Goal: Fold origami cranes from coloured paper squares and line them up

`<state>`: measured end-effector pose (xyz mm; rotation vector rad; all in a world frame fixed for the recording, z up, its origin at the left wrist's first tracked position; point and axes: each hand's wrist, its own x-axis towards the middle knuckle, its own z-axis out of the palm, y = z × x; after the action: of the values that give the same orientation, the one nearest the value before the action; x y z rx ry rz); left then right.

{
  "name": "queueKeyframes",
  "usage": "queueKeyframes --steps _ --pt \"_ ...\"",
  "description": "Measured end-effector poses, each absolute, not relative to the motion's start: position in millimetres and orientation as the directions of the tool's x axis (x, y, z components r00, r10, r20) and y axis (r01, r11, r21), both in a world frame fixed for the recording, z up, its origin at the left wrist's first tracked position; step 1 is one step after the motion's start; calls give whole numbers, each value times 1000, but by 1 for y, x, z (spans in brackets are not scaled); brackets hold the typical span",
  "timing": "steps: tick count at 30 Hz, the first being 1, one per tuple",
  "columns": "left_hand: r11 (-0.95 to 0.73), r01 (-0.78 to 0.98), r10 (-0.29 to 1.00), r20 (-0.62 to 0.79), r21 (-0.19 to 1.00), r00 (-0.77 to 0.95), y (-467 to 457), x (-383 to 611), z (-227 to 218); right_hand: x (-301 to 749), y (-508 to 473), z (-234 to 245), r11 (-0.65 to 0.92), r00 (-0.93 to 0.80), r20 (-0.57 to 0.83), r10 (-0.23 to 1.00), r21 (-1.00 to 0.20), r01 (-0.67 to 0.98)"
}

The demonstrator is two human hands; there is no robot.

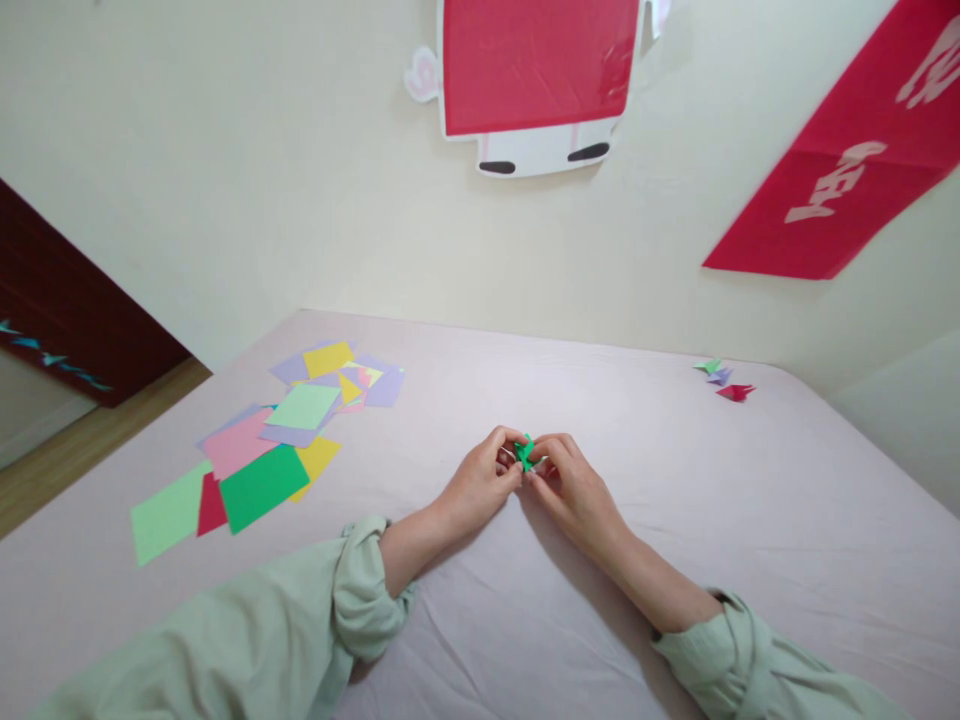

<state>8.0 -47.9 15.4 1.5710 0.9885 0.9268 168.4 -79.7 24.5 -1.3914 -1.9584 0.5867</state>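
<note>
On the far left there is a dark red door (67,310) and a bit of wood floor (82,440). Next comes a big bed (750,520) with a pale pink sheet. On its left side lie many flat paper squares, some on top of others. Nearest the edge is a light green square (166,515), then a red square (210,508) peeking out from under a dark green square (262,487). Behind those are a pink square (236,443) and a yellow square (319,455), and farther back a pale green square (304,407) with purple and yellow ones around it. In the middle of the bed the left hand (480,480) and the right hand (574,490) meet, low over the sheet. Between them is the small green folded paper (525,452). The fingers of both hands are pressed together on it and pinch it from each side, so only a little green shows. Both arms wear pale green sleeves, rolled up at the wrist. Far off to the right, near the back edge of the bed, sit three tiny folded papers close together: a green one (707,366), a purple one (721,377) and a red one (735,392). On the wall above hang a red and white picture (536,70) and, to the right, a long red banner (847,170) with white marks.
</note>
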Motion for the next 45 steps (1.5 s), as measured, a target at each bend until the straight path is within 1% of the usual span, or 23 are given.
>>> queueKeyframes --steps 6,10,15,20,24,28,31,33,36,40,45 --pt "-187 183 928 113 965 355 -49 8 12 169 -80 24 334 -228 243 943 -677 656" --pt "-217 203 923 133 955 361 -49 7 11 169 -80 25 335 -217 257 942 -646 686" --pt "-258 248 915 154 934 372 -49 6 12 167 -80 29 365 -231 300 926 -547 754" --pt "-302 249 887 176 920 426 -51 7 16 166 -77 26 383 -226 363 904 -449 808" --pt "-304 275 874 152 912 462 -53 7 17 168 -75 21 366 -222 366 904 -396 842" --pt "-287 333 873 103 898 477 -54 8 18 168 -74 20 395 -252 394 884 -338 854" --pt "-280 322 873 100 904 477 -54 9 18 167 -73 23 405 -283 407 868 -252 879" --pt "-274 296 875 109 915 472 -54 10 17 167 -74 25 417 -300 420 857 -222 881" --pt "-276 275 870 118 921 479 -54 10 17 167 -75 25 452 -306 459 834 -249 856" --pt "-273 313 872 97 910 479 -56 10 18 167 -75 23 462 -283 479 831 -311 831" --pt "-285 362 875 87 888 476 -58 10 19 167 -77 25 428 -260 425 867 -369 825"
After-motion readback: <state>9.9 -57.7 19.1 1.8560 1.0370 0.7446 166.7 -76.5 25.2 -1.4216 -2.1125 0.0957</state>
